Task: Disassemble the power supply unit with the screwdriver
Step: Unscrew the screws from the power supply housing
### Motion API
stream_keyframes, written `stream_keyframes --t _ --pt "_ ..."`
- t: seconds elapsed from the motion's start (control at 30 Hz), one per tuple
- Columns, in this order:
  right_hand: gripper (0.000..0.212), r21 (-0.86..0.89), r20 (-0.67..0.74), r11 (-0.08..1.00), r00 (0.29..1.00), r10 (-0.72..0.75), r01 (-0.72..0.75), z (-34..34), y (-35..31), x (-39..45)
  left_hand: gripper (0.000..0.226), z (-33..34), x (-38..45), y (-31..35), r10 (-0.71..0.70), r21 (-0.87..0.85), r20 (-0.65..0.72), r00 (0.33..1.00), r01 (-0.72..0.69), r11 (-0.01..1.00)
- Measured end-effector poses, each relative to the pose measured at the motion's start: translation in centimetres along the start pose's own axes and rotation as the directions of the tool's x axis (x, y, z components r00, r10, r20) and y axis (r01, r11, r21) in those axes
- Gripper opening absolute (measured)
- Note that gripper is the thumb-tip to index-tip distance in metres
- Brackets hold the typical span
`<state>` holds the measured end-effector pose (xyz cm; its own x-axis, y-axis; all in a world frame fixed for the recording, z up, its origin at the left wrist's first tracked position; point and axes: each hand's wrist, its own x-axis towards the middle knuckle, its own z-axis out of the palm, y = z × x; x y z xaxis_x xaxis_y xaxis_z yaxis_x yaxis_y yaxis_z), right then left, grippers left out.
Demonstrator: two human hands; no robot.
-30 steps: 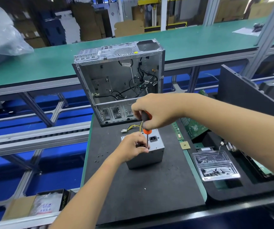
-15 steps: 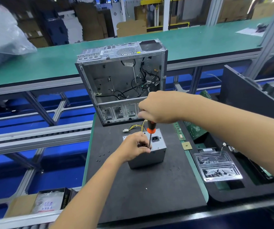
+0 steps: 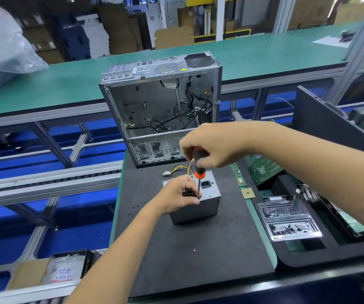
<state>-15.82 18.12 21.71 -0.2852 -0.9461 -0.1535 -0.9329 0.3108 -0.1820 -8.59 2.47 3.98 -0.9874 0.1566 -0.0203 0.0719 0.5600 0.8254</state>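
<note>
Work stage: casing screws of the power supply unit. An emptied computer chassis (image 3: 161, 106) is shown standing open at the far edge of the black mat (image 3: 194, 260), with only loose cables left inside; from this it is judged that extraction of the unit is already done. The power supply unit (image 3: 205, 205) is seen on the mat just in front of the chassis, socket face upward, its casing closed and its yellow leads (image 3: 180, 168) trailing toward the chassis. A clear tray (image 3: 288, 220) holding dark screws lies to the right, beside a circuit board (image 3: 262, 167). The left hand (image 3: 176, 196) is clamped on the unit's near top edge, steadying it. The right hand (image 3: 211, 145) is closed around the handle of the screwdriver (image 3: 199, 170), held upright, tip at the top face beside the left fingers. The screw itself is hidden. A few small screws (image 3: 135, 207) are scattered left of the unit. Opening of the casing is judged not yet done.
</note>
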Motion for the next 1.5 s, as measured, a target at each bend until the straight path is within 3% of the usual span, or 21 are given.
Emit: stream_keyframes --t 0.1,0.13,0.2,0.27,0.37,0.47,0.53,0.6,0.67,0.77,0.87,0.93,1.03,1.17,1.23,1.3,1.4,1.5 --pt "0.014 0.052 -0.005 0.998 1.0 -0.02 0.021 0.0 -0.1 -0.3 0.022 0.2 -0.1 0.1 -0.002 -0.011 -0.02 1.0 0.001 1.0" --pt "0.009 -0.001 -0.018 1.0 1.0 -0.005 0.005 0.1 -0.2 -0.2 0.025 0.2 -0.1 0.1 -0.001 -0.015 -0.028 1.0 0.0 1.0" --pt "0.029 -0.181 -0.043 0.981 0.997 0.06 -0.066 0.4 -0.2 0.2 0.035 0.2 -0.2 0.3 -0.005 -0.027 -0.042 0.999 0.004 1.0" --pt "0.034 -0.291 -0.041 0.953 0.996 0.077 -0.086 0.6 -0.2 0.5 0.036 0.2 -0.1 0.2 -0.005 -0.019 -0.046 0.999 0.005 1.0" --pt "0.008 -0.067 0.009 0.998 1.0 0.015 -0.014 -0.1 -0.3 0.4 0.017 0.3 -0.1 -0.1 0.012 0.014 -0.037 0.999 -0.011 1.0" --pt "0.021 0.117 0.06 0.993 0.998 -0.024 0.017 -0.6 -0.5 -0.1 0.012 0.3 -0.1 -0.2 0.001 0.011 -0.034 0.999 -0.001 1.0" --pt "0.009 0.044 0.039 0.999 0.999 0.018 -0.02 -0.2 -0.6 0.1 0.013 0.3 -0.1 -0.1 0.007 0.024 -0.038 0.999 -0.006 1.0" --pt "0.031 -0.184 -0.019 0.979 0.996 0.084 -0.086 0.2 -0.6 0.4 0.019 0.3 -0.1 0.0 0.009 0.022 -0.045 0.999 -0.008 1.0" --pt "0.038 -0.271 -0.049 0.958 0.996 0.08 -0.091 0.4 -0.7 0.7 0.024 0.3 -0.2 0.1 0.01 0.018 -0.05 0.999 -0.009 1.0" --pt "0.01 -0.047 0.032 0.998 0.998 0.049 -0.047 -0.1 -0.7 0.5 0.016 0.3 -0.2 0.1 0.017 0.028 -0.043 0.999 -0.016 0.999" --pt "0.024 0.095 0.1 0.995 0.995 0.028 -0.038 -0.4 -0.7 0.0 0.014 0.3 -0.1 0.1 0.012 0.042 -0.042 0.999 -0.011 0.999" --pt "0.014 -0.04 0.039 0.997 0.997 0.074 -0.072 0.1 -0.7 0.3 0.017 0.3 -0.1 0.0 0.008 0.03 -0.045 0.999 -0.007 1.0" --pt "0.035 -0.266 -0.023 0.954 0.99 0.138 -0.139 0.5 -0.4 0.7 0.015 0.4 -0.2 -0.1 0.016 0.032 -0.049 0.999 -0.014 0.999" --pt "0.007 -0.032 0.046 0.999 0.998 0.037 -0.035 -0.3 -0.4 0.2 0.015 0.4 -0.2 -0.1 0.031 0.044 -0.052 0.998 -0.029 0.999" --pt "0.02 0.025 0.083 1.0 0.996 0.016 -0.018 -0.6 -0.6 -0.2 0.016 0.4 -0.2 0.0 0.027 0.045 -0.048 0.999 -0.024 0.999" --pt "0.009 -0.048 0.07 0.997 0.995 0.068 -0.065 -0.3 -0.6 -0.1 0.013 0.4 -0.2 0.0 0.025 0.049 -0.045 0.999 -0.023 0.999" --pt "0.029 -0.326 0.079 0.938 0.985 0.153 -0.119 0.1 -0.3 0.6 0.013 0.4 -0.3 0.1 0.023 0.052 -0.047 0.999 -0.021 0.998" --pt "0.018 -0.183 0.002 0.979 0.996 0.089 -0.087 0.1 -0.6 0.5 0.019 0.4 -0.3 0.1 0.037 0.055 -0.052 0.998 -0.034 0.998"
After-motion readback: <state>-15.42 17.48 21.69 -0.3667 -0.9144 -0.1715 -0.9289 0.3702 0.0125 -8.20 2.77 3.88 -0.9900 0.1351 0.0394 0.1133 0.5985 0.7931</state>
